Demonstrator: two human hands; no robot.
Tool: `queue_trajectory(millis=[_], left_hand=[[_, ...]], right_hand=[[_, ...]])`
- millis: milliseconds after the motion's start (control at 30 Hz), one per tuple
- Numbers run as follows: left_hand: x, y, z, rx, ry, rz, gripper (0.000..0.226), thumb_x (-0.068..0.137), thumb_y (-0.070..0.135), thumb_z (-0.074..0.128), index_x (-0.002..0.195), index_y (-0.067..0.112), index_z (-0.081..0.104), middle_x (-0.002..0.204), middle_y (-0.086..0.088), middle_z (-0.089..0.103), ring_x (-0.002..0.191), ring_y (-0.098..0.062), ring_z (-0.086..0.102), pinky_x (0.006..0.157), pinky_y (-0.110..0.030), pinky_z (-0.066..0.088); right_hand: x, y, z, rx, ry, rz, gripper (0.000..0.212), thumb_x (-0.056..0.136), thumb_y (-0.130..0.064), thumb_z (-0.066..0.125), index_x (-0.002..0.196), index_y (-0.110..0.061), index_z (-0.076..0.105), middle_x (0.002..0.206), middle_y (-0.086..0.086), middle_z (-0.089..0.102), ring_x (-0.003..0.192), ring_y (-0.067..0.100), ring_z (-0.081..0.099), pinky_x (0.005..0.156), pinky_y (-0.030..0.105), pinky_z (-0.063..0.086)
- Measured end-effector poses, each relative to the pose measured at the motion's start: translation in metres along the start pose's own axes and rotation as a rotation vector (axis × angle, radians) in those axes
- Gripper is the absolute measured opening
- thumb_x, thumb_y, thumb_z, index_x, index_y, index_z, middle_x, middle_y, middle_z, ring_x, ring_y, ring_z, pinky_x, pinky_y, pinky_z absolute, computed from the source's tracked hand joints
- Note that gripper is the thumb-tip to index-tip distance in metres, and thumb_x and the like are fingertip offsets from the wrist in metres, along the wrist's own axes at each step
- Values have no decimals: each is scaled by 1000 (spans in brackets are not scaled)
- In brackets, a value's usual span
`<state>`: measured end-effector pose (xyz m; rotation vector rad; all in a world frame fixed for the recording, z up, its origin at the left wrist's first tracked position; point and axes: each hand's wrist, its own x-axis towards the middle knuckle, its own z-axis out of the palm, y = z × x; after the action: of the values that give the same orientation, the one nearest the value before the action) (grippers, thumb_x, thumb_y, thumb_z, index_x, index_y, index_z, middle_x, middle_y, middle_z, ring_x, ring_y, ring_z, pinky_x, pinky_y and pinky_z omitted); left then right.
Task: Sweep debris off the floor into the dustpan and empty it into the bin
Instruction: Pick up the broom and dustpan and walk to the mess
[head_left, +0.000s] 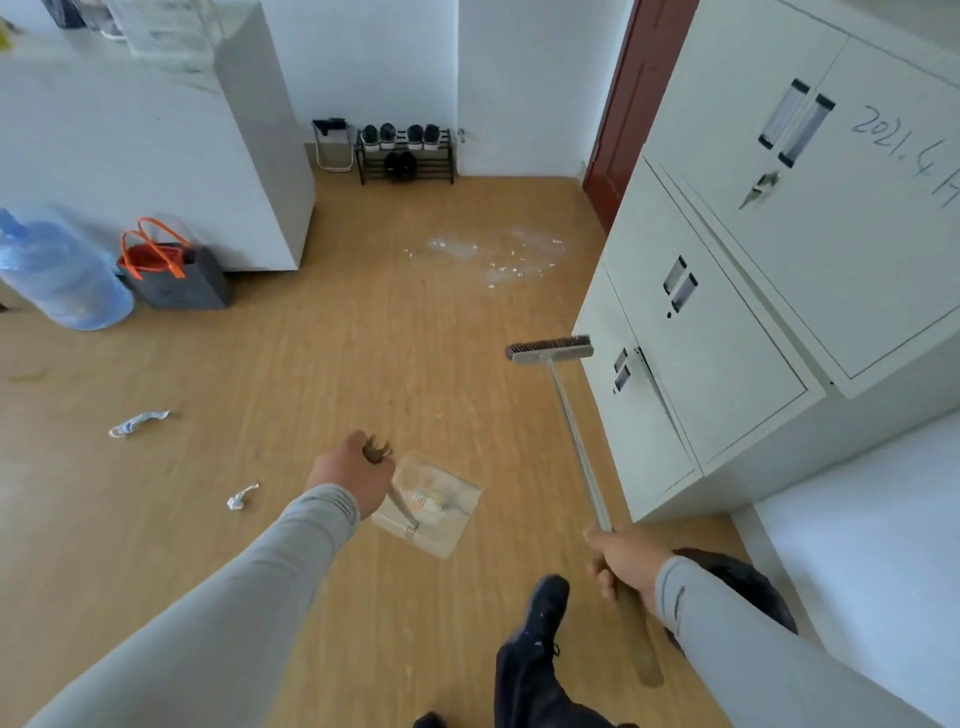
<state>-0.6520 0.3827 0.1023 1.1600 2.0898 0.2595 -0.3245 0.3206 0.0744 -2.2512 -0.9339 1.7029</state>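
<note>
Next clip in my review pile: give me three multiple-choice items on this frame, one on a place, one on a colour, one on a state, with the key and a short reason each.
1. Where is the patch of small white scraps?
A. Far floor by the cabinet
B. Inside the dustpan
C. Under the water bottle

2. What colour are the grey bag's handles?
A. Green
B. Orange
C. White

3. What is the right hand doing?
A. Hanging empty
B. Opening a cabinet door
C. Gripping the broom handle

Key: 1 A, the white scraps lie on the floor beside the cabinet. 2 B, the bag has orange straps. 3 C, the right hand is closed on the broom; the left hand holds the dustpan.
</note>
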Motion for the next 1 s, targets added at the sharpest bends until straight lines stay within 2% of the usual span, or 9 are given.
queue_trajectory(millis=[33,133,267,333,467,600,733,867,1000], left_hand=[[13,12,1,-54,-38,-58,20,92,35,56,99,16,54,81,-10,65,59,-27,64,50,-34,56],[54,56,2,-52,-72,-139,26,92,32,56,107,10,54,78,-10,60,57,-26,56,47,-28,47],[104,121,1,79,0,-63,30,92,31,62,116,14,61,98,-3,66,82,-26,66,74,-35,57],[118,144,-2,94,13,-70,38,92,32,62,126,14,60,107,-3,66,89,-27,67,78,-35,57],[148,180,-6,96,58,-70,43,93,33,61,132,15,57,102,-3,64,83,-25,65,68,-31,52],[183,208,-14,74,93,-72,40,93,34,62,128,15,59,97,1,63,77,-17,60,63,-28,45],[233,238,-27,65,87,-77,38,90,33,69,121,12,62,106,3,64,87,-19,60,75,-30,48],[293,259,-45,26,123,-57,36,92,31,68,122,11,61,91,2,59,68,-13,54,60,-26,41],[360,274,-65,-9,74,-29,25,93,30,66,111,13,63,81,1,61,67,-14,56,55,-27,41]], right_hand=[[14,-9,-4,-15,26,11,27,101,-30,54,97,-3,57,67,12,56,47,20,50,59,35,49],[64,-50,-27,-101,92,-3,23,101,-27,51,98,-5,54,65,8,53,47,20,48,45,25,43],[121,-107,-67,-211,47,48,32,98,-26,49,80,-1,61,44,8,54,34,21,48,47,23,45],[131,-134,-83,-265,26,69,31,96,-17,46,85,4,66,40,8,52,32,21,46,44,23,42],[164,-186,-119,-282,42,-2,25,94,-14,45,96,2,65,52,9,54,39,20,49,45,21,41],[188,-231,-140,-310,69,-86,14,90,-10,45,76,-12,46,70,6,50,58,20,50,56,24,42],[218,-272,-148,-293,45,-70,9,92,-3,43,93,-12,46,66,7,57,42,18,52,43,22,43],[249,-328,-147,-275,52,5,19,82,2,46,68,-5,55,43,5,54,43,22,51,48,26,45],[286,-387,-142,-194,90,106,24,73,-1,51,50,-5,57,67,16,63,70,30,57,67,32,47]])
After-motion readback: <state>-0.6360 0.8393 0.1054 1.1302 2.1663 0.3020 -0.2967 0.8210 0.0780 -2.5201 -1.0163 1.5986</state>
